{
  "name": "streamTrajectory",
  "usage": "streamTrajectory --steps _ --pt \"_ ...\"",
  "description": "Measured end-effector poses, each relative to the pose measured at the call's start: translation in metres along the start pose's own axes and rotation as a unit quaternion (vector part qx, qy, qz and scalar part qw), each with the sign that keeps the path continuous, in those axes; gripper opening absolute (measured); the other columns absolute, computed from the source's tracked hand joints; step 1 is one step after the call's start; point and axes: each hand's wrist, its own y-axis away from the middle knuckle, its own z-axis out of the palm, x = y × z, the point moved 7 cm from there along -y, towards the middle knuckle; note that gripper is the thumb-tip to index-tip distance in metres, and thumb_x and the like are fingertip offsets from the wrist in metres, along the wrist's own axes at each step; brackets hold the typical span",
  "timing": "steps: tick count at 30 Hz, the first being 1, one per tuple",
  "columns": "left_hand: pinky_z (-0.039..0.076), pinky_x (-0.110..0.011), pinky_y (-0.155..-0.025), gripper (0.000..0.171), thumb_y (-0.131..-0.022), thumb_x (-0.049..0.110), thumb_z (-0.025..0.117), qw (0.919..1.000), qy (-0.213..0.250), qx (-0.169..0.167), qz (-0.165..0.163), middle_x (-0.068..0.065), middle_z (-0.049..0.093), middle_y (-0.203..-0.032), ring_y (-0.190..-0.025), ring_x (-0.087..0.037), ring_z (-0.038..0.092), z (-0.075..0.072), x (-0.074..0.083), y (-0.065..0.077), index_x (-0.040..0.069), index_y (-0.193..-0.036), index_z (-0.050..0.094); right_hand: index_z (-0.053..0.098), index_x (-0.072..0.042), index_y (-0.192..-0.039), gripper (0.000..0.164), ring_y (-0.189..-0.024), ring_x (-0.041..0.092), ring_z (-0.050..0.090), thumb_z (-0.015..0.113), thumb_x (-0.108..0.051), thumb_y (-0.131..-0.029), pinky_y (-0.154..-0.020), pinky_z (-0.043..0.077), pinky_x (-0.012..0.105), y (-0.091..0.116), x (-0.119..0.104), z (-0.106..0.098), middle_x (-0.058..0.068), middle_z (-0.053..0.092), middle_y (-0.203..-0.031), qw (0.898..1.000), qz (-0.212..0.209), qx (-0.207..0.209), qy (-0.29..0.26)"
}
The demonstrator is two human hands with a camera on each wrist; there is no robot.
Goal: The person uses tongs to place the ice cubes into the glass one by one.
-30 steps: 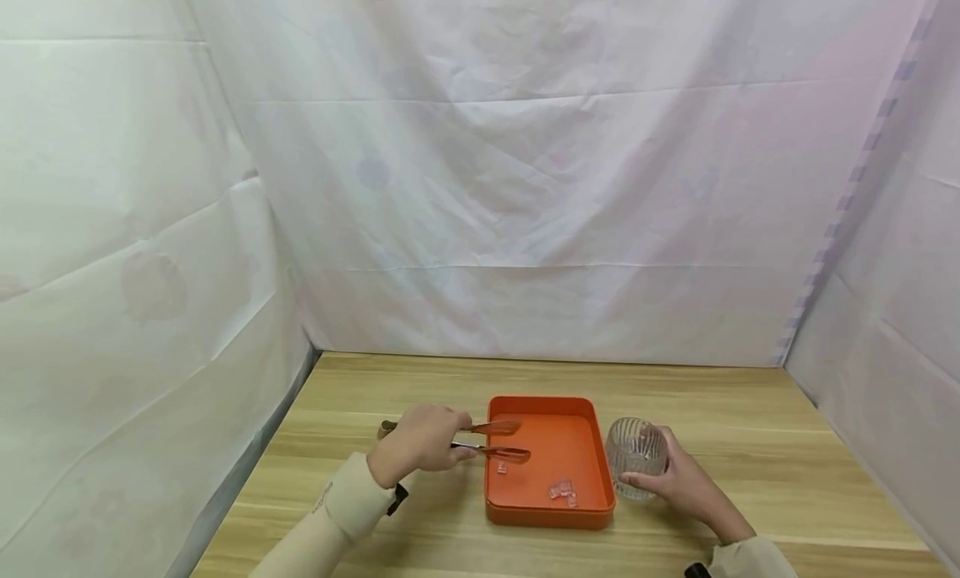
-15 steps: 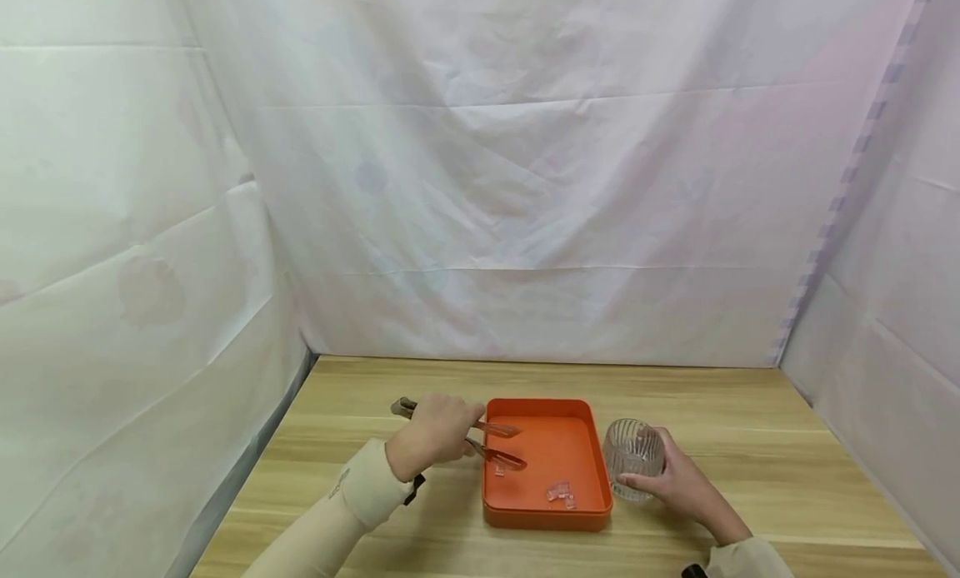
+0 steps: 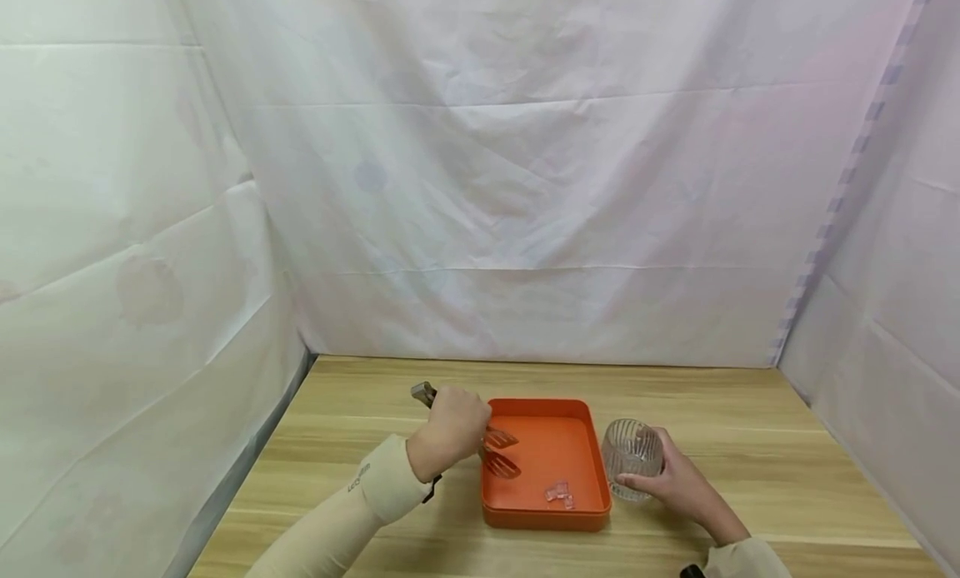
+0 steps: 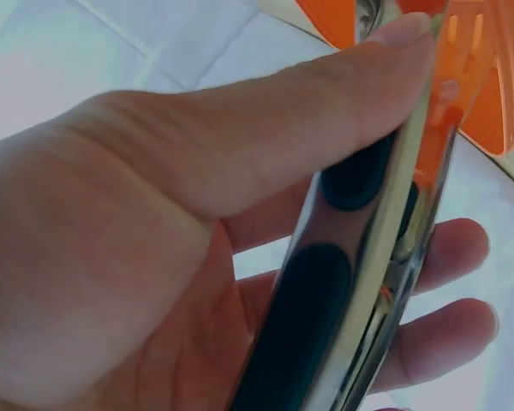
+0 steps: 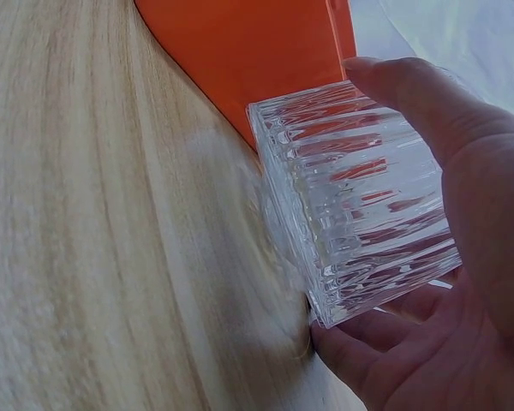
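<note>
My left hand (image 3: 452, 428) grips metal tongs (image 3: 500, 464) with dark handle inserts, thumb on one arm and fingers round the other. Their slotted tips stand apart, low over the left side of an orange tray (image 3: 547, 520). Whether anything lies between the tips cannot be made out. Several small clear cubes (image 3: 558, 493) lie in the tray's near right part. Just right of the tray, a ribbed clear glass (image 3: 626, 453) stands on the table. Thumb and fingers of my right hand (image 5: 463, 223) hold it round its side.
The wood-grain table (image 3: 360, 395) bears the tray and glass. White cloth (image 3: 525, 186) hangs behind the table and along both sides. The tray's raised wall (image 3: 602, 461) runs close beside the glass.
The left hand has moved slightly right, and the tongs have turned steeper, tips drawn nearer the body. A clear cube near the tray's left wall is now hidden by them. The right hand stays put.
</note>
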Motion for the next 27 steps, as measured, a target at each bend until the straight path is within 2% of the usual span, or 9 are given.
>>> streamTrajectory --steps 6,13,20,27 --pt "0.021 -0.03 -0.043 0.032 -0.083 0.03 0.069 1.0 -0.009 -0.003 -0.001 0.005 0.042 -0.049 -0.045 -0.009 0.027 0.002 0.008 -0.007 0.022 -0.056 0.053 0.029 -0.012 -0.136 0.089 -0.103 0.027 0.058 0.081 -0.039 -0.069 -0.08 0.051 0.037 0.0 0.002 -0.001 0.018 0.055 -0.12 1.0 0.004 0.003 0.011" --pt "0.028 -0.028 -0.043 0.032 -0.086 0.028 0.066 0.9997 0.0 -0.025 0.003 0.005 0.047 -0.052 -0.046 -0.008 0.03 0.012 0.014 -0.016 0.023 -0.057 0.055 0.03 -0.012 -0.136 0.089 -0.104 0.028 0.057 0.082 -0.037 -0.069 -0.08 0.049 0.038 0.0 0.0 -0.001 0.018 0.055 -0.12 1.0 -0.002 0.003 0.007" --pt "0.022 -0.028 -0.042 0.037 -0.086 0.025 0.067 0.9999 -0.01 -0.003 0.002 0.006 0.042 -0.048 -0.047 -0.01 0.022 0.011 0.014 -0.017 0.022 -0.053 0.051 0.03 -0.012 -0.136 0.088 -0.1 0.026 0.058 0.081 -0.037 -0.069 -0.077 0.049 0.034 0.0 0.0 -0.002 0.018 0.055 -0.119 1.0 -0.002 0.005 0.012" --pt "0.025 -0.025 -0.04 0.038 -0.084 0.022 0.068 0.9994 -0.02 0.015 0.024 0.006 0.041 -0.047 -0.046 -0.009 0.023 0.013 0.017 -0.014 0.022 -0.051 0.048 0.028 -0.011 -0.137 0.089 -0.097 0.022 0.059 0.081 -0.036 -0.07 -0.073 0.049 0.029 0.0 0.0 -0.002 0.017 0.054 -0.12 1.0 0.013 -0.004 0.001"
